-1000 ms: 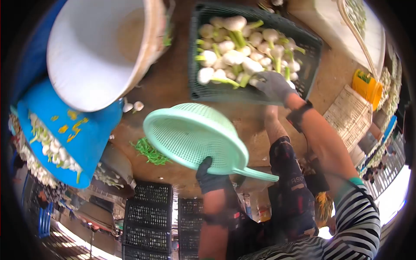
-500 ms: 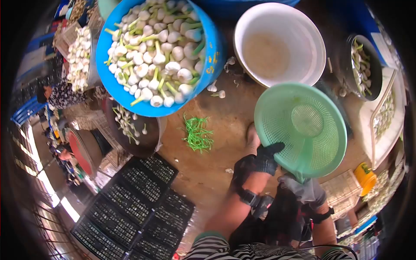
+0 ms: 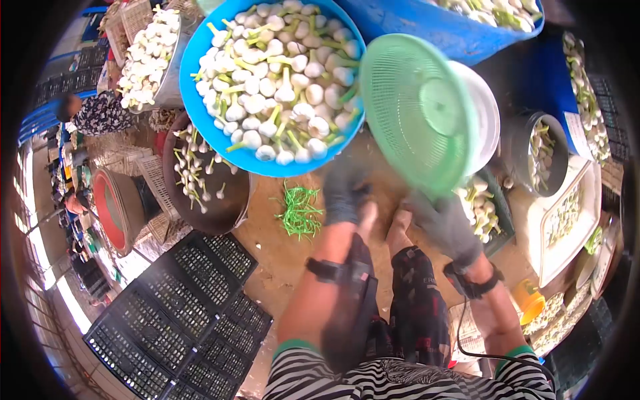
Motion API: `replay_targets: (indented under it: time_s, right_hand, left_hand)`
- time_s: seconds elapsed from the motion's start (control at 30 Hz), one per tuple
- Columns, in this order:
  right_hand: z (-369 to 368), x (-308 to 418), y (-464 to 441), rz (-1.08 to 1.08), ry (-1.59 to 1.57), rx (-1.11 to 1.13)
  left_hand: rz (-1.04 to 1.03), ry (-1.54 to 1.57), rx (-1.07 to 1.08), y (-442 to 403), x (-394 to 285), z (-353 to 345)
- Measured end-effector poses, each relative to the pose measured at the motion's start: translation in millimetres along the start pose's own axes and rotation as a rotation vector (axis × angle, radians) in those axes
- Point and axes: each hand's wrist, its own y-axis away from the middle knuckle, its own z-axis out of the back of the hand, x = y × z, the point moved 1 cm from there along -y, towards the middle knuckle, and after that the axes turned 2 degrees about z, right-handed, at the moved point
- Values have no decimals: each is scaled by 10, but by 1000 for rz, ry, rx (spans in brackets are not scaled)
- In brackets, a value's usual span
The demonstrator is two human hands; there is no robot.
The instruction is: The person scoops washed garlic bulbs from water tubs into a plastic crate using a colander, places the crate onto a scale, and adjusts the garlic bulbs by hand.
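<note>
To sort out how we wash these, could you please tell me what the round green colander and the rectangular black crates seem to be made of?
The round green plastic colander looks moulded and fairly smooth, from its uniform colour and regular perforations, though blur softens the finish. The rectangular black crates look like rigid, dull plastic, judging by their repeated lattice.

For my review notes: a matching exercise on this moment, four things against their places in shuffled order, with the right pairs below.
1. colander
2. green strings
3. white bucket
4. black crates

a. partly hidden behind the colander
b. at the picture's lower left
c. loose heap on the floor
d. in the right hand

Pairs: 1-d; 2-c; 3-a; 4-b
</note>
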Motion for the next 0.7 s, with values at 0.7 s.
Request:
replay_targets:
  time_s: [0.7]
  right_hand:
    - [-1696, -400, -2937, 291, 808, 555]
  left_hand:
    - [26, -1234, -721, -2791, -2418, 2134]
